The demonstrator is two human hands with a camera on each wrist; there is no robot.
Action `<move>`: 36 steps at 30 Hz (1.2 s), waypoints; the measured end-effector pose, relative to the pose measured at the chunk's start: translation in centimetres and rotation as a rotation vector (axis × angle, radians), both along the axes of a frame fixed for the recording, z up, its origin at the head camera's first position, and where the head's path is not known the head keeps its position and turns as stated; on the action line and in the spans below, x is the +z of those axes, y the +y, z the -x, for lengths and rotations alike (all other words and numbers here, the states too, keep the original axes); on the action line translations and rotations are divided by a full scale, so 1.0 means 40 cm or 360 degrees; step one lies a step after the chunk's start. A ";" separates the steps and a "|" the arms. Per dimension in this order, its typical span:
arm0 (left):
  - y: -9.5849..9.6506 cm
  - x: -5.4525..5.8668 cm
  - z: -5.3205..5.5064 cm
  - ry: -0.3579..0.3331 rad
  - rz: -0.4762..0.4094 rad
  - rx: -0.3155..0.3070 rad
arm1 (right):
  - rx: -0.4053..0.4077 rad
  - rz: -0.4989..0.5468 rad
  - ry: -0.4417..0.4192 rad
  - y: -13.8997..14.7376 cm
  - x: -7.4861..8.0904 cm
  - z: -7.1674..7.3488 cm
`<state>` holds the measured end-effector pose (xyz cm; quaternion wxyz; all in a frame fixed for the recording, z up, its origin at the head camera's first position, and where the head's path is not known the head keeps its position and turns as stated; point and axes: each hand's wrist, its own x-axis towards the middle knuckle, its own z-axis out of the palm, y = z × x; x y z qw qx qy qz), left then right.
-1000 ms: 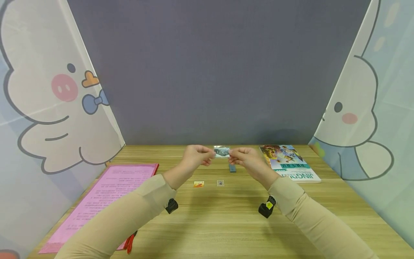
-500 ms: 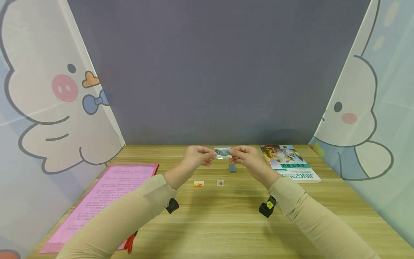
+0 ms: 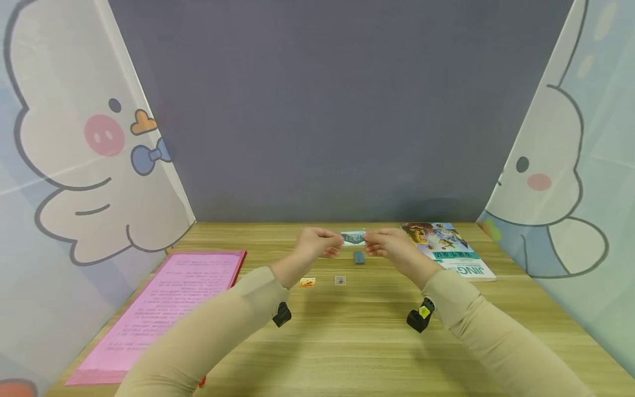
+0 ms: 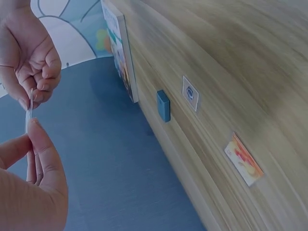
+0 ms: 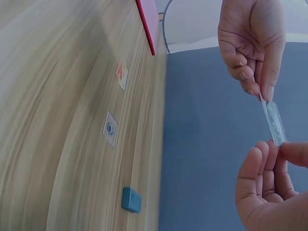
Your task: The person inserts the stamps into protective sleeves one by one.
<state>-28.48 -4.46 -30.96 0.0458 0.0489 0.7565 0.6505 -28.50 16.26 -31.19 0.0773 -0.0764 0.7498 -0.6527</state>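
A small greenish-grey stamp in a clear sleeve (image 3: 353, 238) is held above the far part of the table in the head view. My left hand (image 3: 313, 246) pinches its left end between thumb and fingers. At the other end, my right hand (image 3: 394, 249) pinches it the same way. Seen edge-on in the left wrist view, the sleeve looks thin; the right wrist view shows it slanting between both hands. Below on the table lie a red-and-yellow stamp (image 3: 307, 282) and a pale stamp with a round emblem (image 3: 340, 280). A blue block (image 3: 359, 258) lies just beyond them.
A pink document folder (image 3: 183, 298) with a red edge and printed text lies on the left of the wooden table (image 3: 357, 353). At the back right is a colourful book (image 3: 446, 248). A dark panel (image 3: 337, 110) stands behind the table, with cartoon-printed curtains at both sides.
Both hands have moved a little to the right and slightly lower, carrying the sleeved stamp along. Its tilt has shifted. The head view has turned slightly to the left.
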 end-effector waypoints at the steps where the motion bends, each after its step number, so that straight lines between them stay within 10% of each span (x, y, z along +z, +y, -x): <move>1: 0.005 -0.001 0.004 -0.0011 -0.0003 0.0003 | -0.0004 -0.0013 -0.0008 0.004 0.000 0.001; 36: 0.178 -0.137 0.069 -0.0421 0.0126 0.0114 | -0.0103 -0.0416 -0.0368 0.117 -0.131 0.062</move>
